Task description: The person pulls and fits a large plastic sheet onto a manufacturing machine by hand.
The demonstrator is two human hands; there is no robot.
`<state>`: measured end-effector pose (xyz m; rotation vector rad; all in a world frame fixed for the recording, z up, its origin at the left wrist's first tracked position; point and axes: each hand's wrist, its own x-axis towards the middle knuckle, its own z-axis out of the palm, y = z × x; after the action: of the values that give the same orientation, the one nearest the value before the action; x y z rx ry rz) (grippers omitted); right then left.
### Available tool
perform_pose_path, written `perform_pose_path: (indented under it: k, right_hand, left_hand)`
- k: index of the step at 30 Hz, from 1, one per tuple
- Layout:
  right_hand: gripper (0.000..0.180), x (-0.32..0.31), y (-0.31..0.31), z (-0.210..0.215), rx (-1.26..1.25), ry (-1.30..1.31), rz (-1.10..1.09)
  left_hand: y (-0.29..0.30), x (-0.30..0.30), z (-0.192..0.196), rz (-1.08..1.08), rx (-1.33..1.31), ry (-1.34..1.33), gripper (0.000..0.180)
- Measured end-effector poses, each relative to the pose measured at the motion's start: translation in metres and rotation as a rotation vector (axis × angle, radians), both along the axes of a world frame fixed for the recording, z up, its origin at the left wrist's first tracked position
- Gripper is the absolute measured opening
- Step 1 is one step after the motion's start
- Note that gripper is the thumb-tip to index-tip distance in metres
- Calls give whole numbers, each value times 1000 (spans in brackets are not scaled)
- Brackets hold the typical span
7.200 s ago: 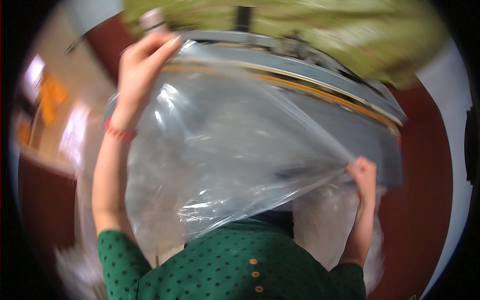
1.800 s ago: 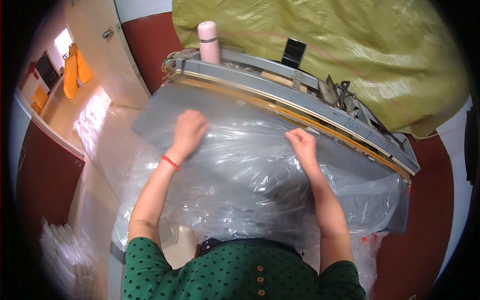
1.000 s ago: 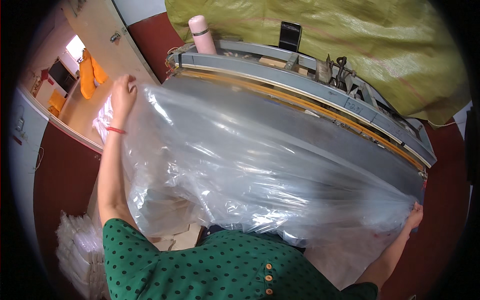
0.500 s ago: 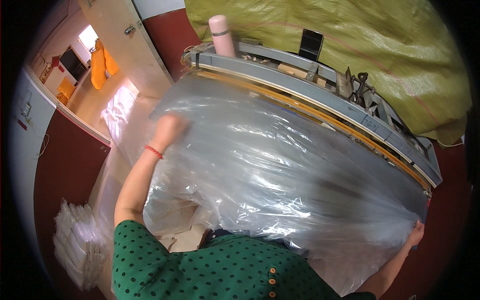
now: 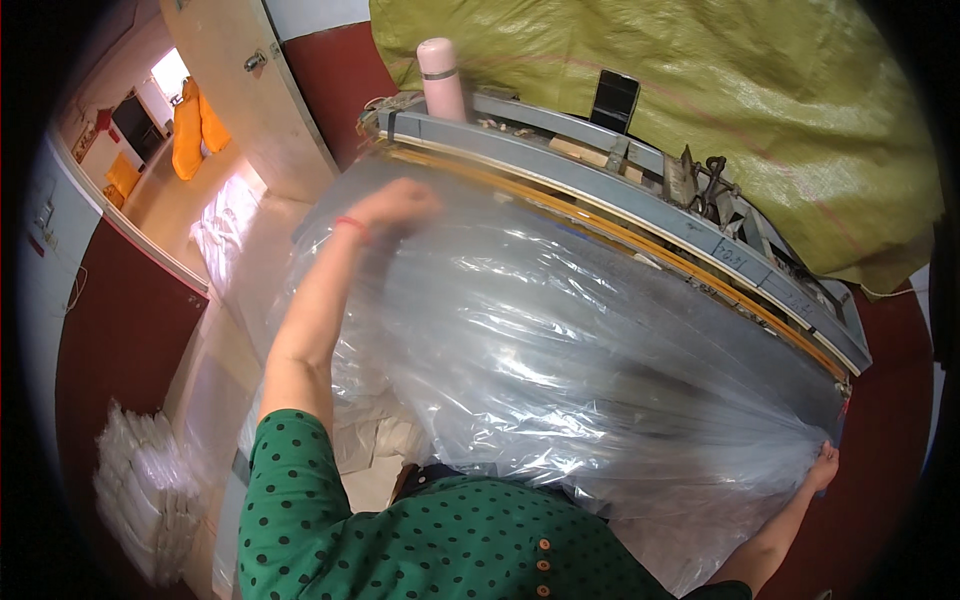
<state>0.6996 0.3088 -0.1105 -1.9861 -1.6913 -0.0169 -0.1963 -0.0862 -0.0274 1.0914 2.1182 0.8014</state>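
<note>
A large clear plastic sheet spreads in glossy folds over the grey work surface in front of me. At the far right, my right hand is closed on the sheet's gathered corner, and the creases fan out from it to the left. My left hand, with a red cord bracelet at the wrist, is over the far left part of the sheet. Motion blurs its fingers, so whether it grips the film cannot be made out.
Beyond the sheet runs a long grey metal bar with orange strips. A pink flask, a black phone and a metal clamp are along it. Stacked plastic bags lie at lower left, near an open door.
My left hand has swept right and away from me across the sheet, and the film's left portion lies differently. My right hand keeps its hold at the corner. The view has shifted slightly.
</note>
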Motion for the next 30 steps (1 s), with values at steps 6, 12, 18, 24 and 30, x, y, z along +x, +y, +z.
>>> perform_pose_path:
  k: [6, 12, 18, 24, 30]
  right_hand:
    - [33, -9, -7, 2, 100, 115, 19]
    - [33, 43, 8, -7, 202, 528, 164]
    - [31, 39, -41, 29, 204, 1136, 196]
    - [30, 84, -61, 29, 202, 1235, 176]
    - [33, 75, -29, 17, 57, 1254, 219]
  left_hand:
    - [-13, 24, 22, 54, 497, -486, 7]
    - [-14, 6, -56, 46, 344, 289, 14]
    - [-25, 49, -34, 182, 362, 531, 17]
    - [-22, 53, -25, 136, 313, 552, 24]
    - [5, 31, -21, -4, 390, 804, 9]
